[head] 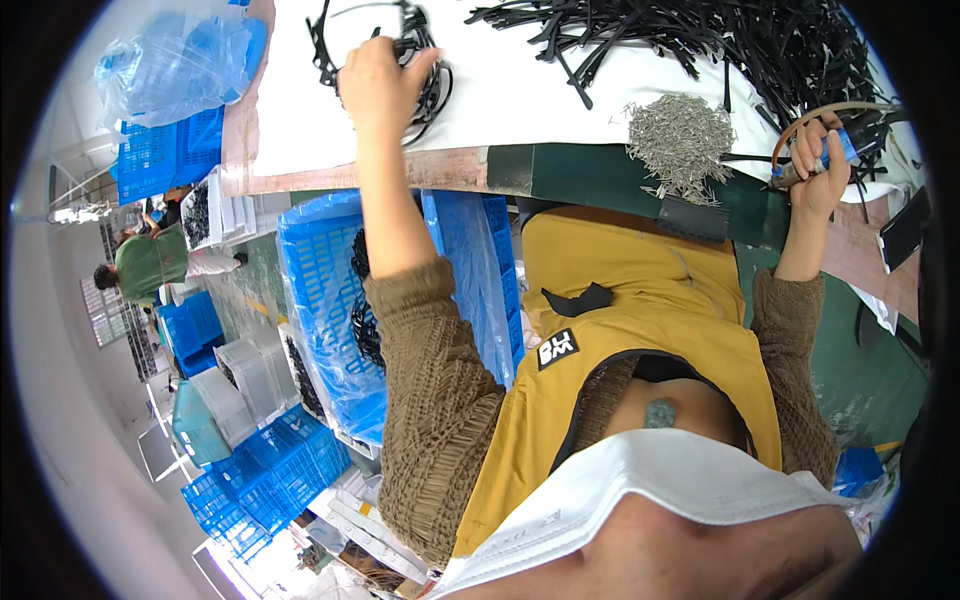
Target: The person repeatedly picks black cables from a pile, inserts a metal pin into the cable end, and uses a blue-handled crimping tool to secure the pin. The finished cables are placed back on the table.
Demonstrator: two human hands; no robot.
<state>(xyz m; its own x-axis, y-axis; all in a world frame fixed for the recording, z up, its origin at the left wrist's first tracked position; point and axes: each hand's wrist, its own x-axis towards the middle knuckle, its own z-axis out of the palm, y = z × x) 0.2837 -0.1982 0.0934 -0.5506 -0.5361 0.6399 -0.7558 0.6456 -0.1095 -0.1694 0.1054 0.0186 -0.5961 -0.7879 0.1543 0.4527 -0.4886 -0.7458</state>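
Note:
My left hand (382,82) is over a small heap of black eyeglass frames (431,94) on the white-covered table, its thumb held away from the fingers. Part of the frames is hidden behind it. At the right, my right hand (821,157) is closed around a blue and black powered screwdriver (840,150) with a brown hose or cord, its metal tip pointing left. Between the hands, near the table edge, lies a pile of small silver metal pins or screws (681,142). Behind it spreads a large heap of black eyeglass temples (712,34).
A phone-like device (904,229) lies at the table's right edge. Below the table stands a plastic-lined blue crate (322,300) with black parts. More blue crates (277,465) stand to the left, where a person in green (154,262) is bent over.

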